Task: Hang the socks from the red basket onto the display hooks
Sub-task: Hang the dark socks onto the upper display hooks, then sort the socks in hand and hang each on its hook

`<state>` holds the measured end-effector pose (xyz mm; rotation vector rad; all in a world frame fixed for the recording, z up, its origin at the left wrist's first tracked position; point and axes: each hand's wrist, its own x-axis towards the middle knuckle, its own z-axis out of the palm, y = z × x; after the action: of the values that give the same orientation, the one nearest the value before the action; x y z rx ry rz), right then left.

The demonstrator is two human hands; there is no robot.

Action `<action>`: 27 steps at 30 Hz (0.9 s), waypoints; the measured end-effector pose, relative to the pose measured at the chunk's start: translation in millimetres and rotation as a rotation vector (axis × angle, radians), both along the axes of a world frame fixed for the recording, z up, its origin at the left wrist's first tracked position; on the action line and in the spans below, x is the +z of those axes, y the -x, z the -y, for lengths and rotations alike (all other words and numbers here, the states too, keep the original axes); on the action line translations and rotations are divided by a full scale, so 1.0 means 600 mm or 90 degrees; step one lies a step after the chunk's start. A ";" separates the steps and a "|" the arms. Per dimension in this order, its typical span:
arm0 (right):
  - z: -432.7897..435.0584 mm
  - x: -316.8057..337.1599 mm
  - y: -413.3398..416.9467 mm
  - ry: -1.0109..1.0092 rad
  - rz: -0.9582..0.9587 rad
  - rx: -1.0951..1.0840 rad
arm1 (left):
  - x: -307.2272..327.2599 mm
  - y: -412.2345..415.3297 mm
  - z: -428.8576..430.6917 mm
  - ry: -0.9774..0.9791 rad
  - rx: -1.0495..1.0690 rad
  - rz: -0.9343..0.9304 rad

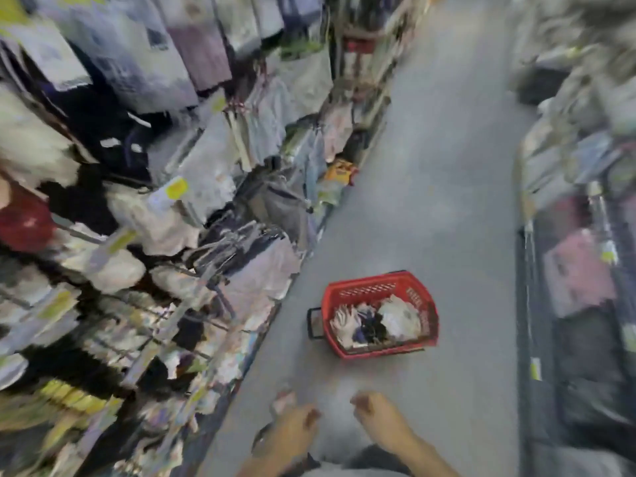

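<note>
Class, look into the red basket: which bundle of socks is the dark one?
The middle bundle in the basket. It is dark, while the left bundle and the right bundle beside it are whitish.

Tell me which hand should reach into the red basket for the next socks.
Right, probably. The right hand sits directly below the red basket in view; the left hand lies nearer the racks, with something pale, blurred, at it.
</note>
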<state>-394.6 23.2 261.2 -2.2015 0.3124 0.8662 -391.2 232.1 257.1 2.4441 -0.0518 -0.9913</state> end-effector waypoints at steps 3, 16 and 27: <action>0.073 -0.043 0.031 0.067 -0.066 -0.042 | -0.062 -0.015 0.020 -0.053 -0.084 -0.057; 0.164 -0.103 -0.173 0.067 -0.202 -0.220 | -0.154 -0.341 0.074 -0.064 -0.116 -0.182; 0.243 -0.371 -0.393 -0.014 -0.291 -0.156 | -0.423 -0.582 0.259 -0.054 -0.039 -0.207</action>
<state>-158.8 -122.4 38.7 -1.8751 0.7701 1.2164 -41.7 76.9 3.4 2.3341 0.0272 -1.4324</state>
